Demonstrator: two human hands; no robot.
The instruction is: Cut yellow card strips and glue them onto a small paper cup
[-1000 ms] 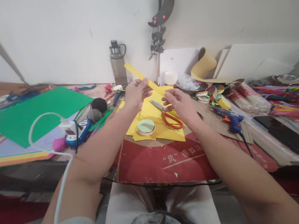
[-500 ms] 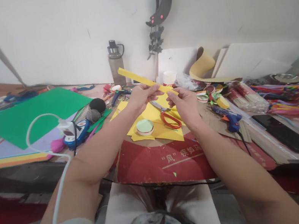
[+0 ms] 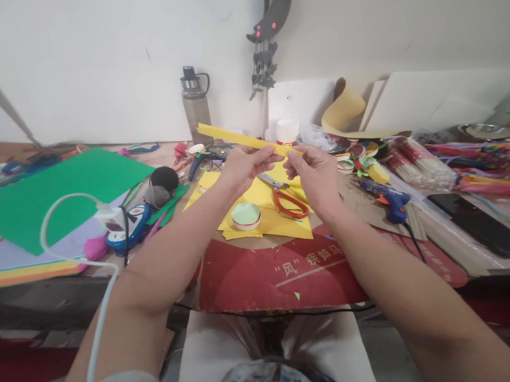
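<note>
A long yellow paper strip (image 3: 228, 135) is stretched between my two hands above the table, its free end slanting up to the left. My left hand (image 3: 253, 166) pinches it near the middle. At its right end, the thumb and fingers of my right hand (image 3: 313, 171) are closed on it. Below lie yellow paper sheets (image 3: 286, 228), partly hidden by my hands. On them rest scissors with red handles (image 3: 291, 203) and a small round ring-shaped piece with a pale green top (image 3: 246, 216).
A red cardboard sheet (image 3: 272, 287) lies under the paper. To the right are a blue glue gun (image 3: 394, 206), a black phone (image 3: 482, 223) and colourful pipe cleaners (image 3: 504, 150). Green paper (image 3: 58, 193) and a power strip (image 3: 131, 229) are left; a bottle (image 3: 196, 106) stands behind.
The strip's free end has dipped slightly and the strip lies a little flatter. Both hands keep their hold on it. The whole view has shifted slightly.
</note>
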